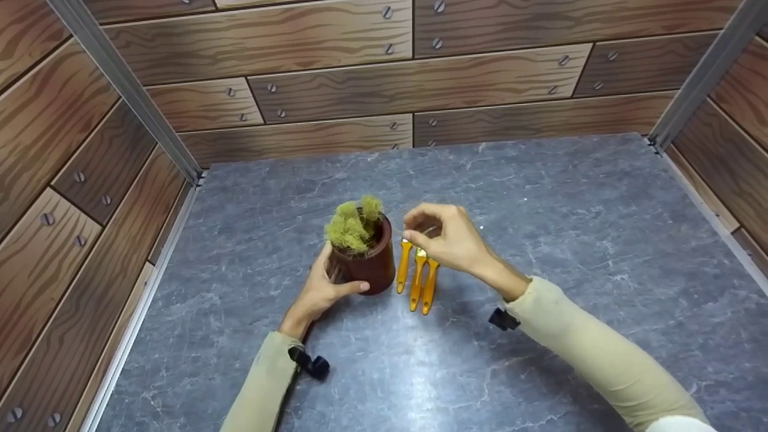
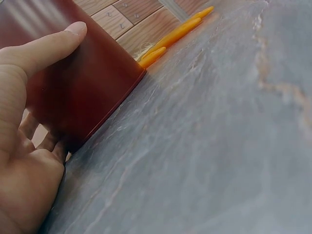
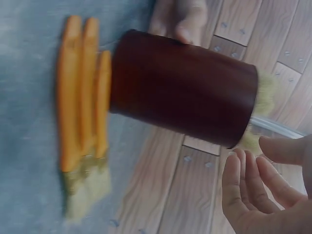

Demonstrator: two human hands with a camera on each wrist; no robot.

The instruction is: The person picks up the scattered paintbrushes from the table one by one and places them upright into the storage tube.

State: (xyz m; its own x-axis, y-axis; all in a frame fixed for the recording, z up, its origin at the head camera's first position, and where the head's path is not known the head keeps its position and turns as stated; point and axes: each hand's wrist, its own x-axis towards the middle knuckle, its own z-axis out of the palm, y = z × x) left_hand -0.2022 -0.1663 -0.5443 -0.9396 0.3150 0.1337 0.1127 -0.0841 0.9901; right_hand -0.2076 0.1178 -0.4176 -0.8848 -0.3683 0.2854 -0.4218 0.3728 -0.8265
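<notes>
The left hand [image 1: 321, 291] grips the pot [image 1: 373, 270], thumb across its near side and fingers wrapped round behind. Over by the rim, the right hand [image 1: 447, 237] hangs in the air, its fingers bent and the thumb close to their tips; from here I can't tell if it pinches a strand. The pot stands on the table [image 1: 270, 222], tufts of moss [image 1: 351, 228] poking over its rim. Just beside it lie three brushes [image 1: 416, 282], orange handles toward the person. Plank-patterned walls [image 1: 330, 99] rise around us.
</notes>
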